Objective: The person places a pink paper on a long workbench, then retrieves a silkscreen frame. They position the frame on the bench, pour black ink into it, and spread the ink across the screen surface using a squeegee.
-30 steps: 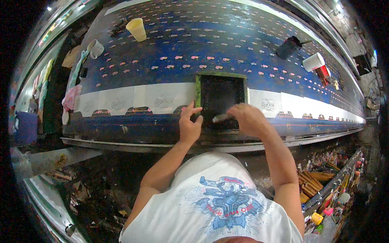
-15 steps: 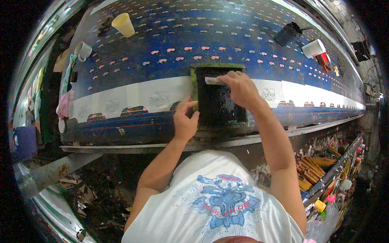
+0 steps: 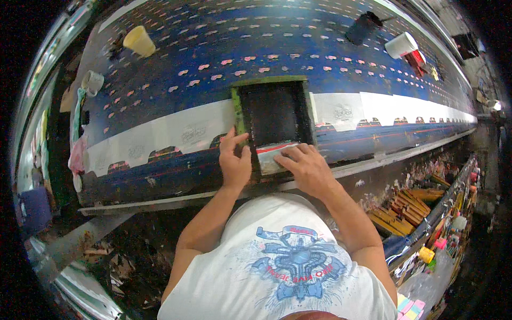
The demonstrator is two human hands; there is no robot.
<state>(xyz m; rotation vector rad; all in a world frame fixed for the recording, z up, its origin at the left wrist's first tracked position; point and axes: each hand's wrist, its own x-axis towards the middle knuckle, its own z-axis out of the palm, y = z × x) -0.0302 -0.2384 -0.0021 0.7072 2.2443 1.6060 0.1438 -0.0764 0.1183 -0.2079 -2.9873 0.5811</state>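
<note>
A screen printing frame [image 3: 239, 109] with greenish rails and a dark mesh lies over the strip of white sheets on the long table. My left hand [image 3: 235, 160] is at its left rail, fingers bent against the edge and thumb held apart. In my right hand [image 3: 309, 166] is a wide, pale squeegee [image 3: 270, 161] with a red line along its top. It lies across the near end of the frame, my fingers pressing on its right part. The mesh beyond it looks dark and wet.
On the blue table [image 3: 176, 101], dotted with small pink prints, stand a yellow cup [image 3: 139, 41], a white cup [image 3: 93, 83], a dark pot [image 3: 364, 28] and a tipped white container [image 3: 401, 45]. A bin of wooden-handled pieces [image 3: 405, 209] is at lower right. A metal rail [image 3: 160, 201] edges the table.
My right hand has drawn the squeegee from the far end of the frame to its near end, and it now lies tilted flatter. My left hand stays at the left rail.
</note>
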